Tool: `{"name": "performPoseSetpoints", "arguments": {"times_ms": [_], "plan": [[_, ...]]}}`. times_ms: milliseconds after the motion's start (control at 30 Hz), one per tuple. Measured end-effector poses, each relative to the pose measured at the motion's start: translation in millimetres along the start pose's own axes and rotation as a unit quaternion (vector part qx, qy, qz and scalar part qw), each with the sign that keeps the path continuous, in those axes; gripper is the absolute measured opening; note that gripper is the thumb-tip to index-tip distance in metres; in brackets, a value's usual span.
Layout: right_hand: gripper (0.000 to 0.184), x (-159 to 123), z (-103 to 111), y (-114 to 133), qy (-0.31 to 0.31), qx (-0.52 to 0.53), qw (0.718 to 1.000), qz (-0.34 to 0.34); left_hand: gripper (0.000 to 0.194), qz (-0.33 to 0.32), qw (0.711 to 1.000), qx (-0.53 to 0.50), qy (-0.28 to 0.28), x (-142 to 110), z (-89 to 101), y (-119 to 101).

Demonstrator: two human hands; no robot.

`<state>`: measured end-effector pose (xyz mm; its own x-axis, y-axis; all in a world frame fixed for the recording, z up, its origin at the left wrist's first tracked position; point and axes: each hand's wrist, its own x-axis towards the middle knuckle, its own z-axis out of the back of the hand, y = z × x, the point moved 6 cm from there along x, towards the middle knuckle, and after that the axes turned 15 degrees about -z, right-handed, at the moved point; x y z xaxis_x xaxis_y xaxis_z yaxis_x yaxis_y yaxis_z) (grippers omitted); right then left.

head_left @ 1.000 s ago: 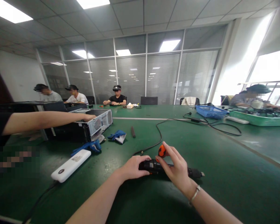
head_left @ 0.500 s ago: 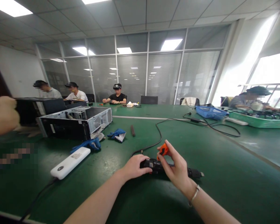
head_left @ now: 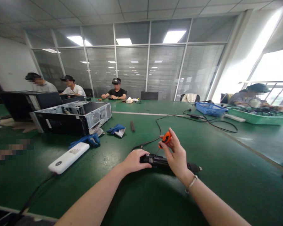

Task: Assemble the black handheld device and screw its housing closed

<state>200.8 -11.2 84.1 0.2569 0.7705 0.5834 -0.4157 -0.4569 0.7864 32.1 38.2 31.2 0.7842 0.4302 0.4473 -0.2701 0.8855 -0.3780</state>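
Note:
On the green table [head_left: 132, 191] lies a long black tool body [head_left: 160, 161] with a metal tip at its right end; it looks like a corded power tool, but its exact kind is unclear. My left hand [head_left: 135, 161] is wrapped around its left end. In my right hand [head_left: 175, 153] is a screwdriver [head_left: 165, 139] with an orange and black handle, pinched between thumb and fingers. The thin shaft slants down to the tool body. Whether its tip sits on a screw cannot be made out.
A black cable [head_left: 160, 130] runs beyond my hands. At left are a white power strip [head_left: 69, 158], blue gloves [head_left: 117, 129], an opened computer case [head_left: 61, 124] and a dark bar [head_left: 132, 126]. Blue [head_left: 209, 109] and green baskets [head_left: 259, 117] stand right. Several people sit around.
The screwdriver handle has risen and turned, and its shaft now shows. My left hand keeps its grip. Another person's arm has withdrawn from the computer case and left the view.

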Motion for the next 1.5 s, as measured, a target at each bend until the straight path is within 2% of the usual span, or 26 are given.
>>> {"name": "performPoseSetpoints", "arguments": {"times_ms": [200,367,600,767,967,1133,1267,1500], "plan": [[0.060,6.7,-5.0,16.7,-0.009,-0.098,0.994,0.046,0.050,0.005,1.000,0.004,-0.004,0.6,0.8,0.2],[0.058,13.8,-17.2,24.5,0.072,-0.054,0.995,0.032,0.045,0.014,1.000,-0.002,0.007,2.9,1.2,-1.4],[0.048,16.4,-14.4,26.1,-0.002,-0.090,0.995,0.038,0.042,0.024,1.000,0.001,0.013,4.8,3.9,-3.8],[0.055,5.9,-16.5,19.1,0.025,-0.056,0.998,0.032,0.044,0.025,1.000,0.001,0.017,4.8,3.4,-3.6],[0.053,2.3,-10.1,16.9,-0.018,-0.102,0.993,0.058,0.043,0.024,1.000,0.007,0.017,4.3,2.2,-1.0],[0.058,1.9,-10.9,21.4,0.011,-0.112,0.990,0.084,0.047,0.041,0.999,0.002,0.015,3.3,1.8,3.6],[0.057,3.8,-7.4,21.8,0.002,-0.122,0.990,0.073,0.044,0.036,0.999,0.006,0.021,4.0,2.3,2.8],[0.058,3.8,-10.1,18.4,0.043,-0.041,0.997,0.047,0.043,0.040,0.999,0.010,0.023,5.7,2.7,3.5]]}}
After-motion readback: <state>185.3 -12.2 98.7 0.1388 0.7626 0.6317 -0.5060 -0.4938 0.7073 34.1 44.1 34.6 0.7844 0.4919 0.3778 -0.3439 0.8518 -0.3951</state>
